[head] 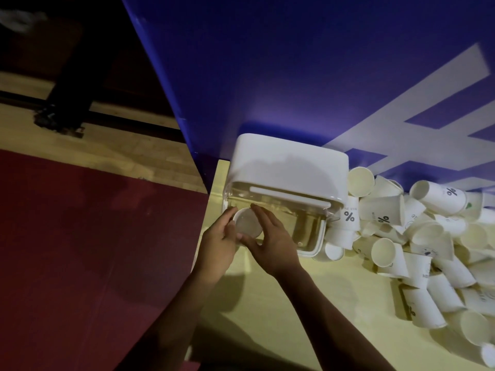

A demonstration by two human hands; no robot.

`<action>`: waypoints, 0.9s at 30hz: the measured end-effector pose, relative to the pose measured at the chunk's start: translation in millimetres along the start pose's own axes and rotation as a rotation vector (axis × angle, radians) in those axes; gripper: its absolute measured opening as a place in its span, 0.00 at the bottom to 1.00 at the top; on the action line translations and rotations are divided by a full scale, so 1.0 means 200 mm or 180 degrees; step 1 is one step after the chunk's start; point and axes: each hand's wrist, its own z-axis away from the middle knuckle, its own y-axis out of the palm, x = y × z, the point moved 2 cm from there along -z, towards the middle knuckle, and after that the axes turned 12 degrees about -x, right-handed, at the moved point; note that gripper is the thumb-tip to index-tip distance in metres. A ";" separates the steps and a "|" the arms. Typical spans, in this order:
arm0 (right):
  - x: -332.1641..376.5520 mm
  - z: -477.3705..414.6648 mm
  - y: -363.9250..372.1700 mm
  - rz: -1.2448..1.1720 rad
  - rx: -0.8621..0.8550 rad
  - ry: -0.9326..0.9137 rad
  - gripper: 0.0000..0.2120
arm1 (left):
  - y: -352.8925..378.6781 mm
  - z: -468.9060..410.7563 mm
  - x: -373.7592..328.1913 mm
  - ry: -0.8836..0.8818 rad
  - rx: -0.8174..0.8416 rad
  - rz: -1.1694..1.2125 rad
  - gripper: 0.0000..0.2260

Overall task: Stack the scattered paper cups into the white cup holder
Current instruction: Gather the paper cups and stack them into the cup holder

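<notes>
Dim light falls on a pale yellow table (334,303) set against a blue board (294,62) with white lettering; at far left lie a red mat (80,250) and wooden floor.

At the table's left end the left hand (218,241) and right hand (273,241) meet around one cup (247,223), seen base-on. The left fingers (231,212) curl loosely round its left side, and the right fingers (263,214) lie over its right side with the thumb under the near edge. Both hands are part closed on the cup, neither clenched, probably so the thin paper does not crush while it is steered.

The cup sits at the left of the holder's clear front, at or just inside the opening; whether it is already seated I cannot tell. Using two hands here looks like a way to keep it straight on its way in.

Just right of the hands the holder (289,162) lies with its white top away and its clear part toward the person, mostly empty as far as shows.

Right again, touching the holder's side, the heap of cups (417,236) spreads along the table, tipped every way, some marked with a percent sign. Most of the job seems left.
</notes>
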 end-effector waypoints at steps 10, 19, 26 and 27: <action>-0.03 -0.02 0.00 0.0122 0.0408 0.0177 0.38 | 0.02 0.00 0.02 0.0219 0.0052 -0.0692 0.19; -0.17 0.18 -0.26 0.0028 -0.0074 0.0392 0.30 | 0.02 0.26 -0.19 0.0873 -0.0981 -0.0577 0.13; -0.52 0.46 -0.63 -0.0236 -0.0717 0.0973 0.20 | 0.53 0.47 -0.33 0.1271 0.0140 -0.0685 0.15; -0.56 0.49 -0.68 -0.0264 -0.0770 0.1033 0.20 | 0.59 0.49 -0.35 0.1255 0.0236 -0.0711 0.15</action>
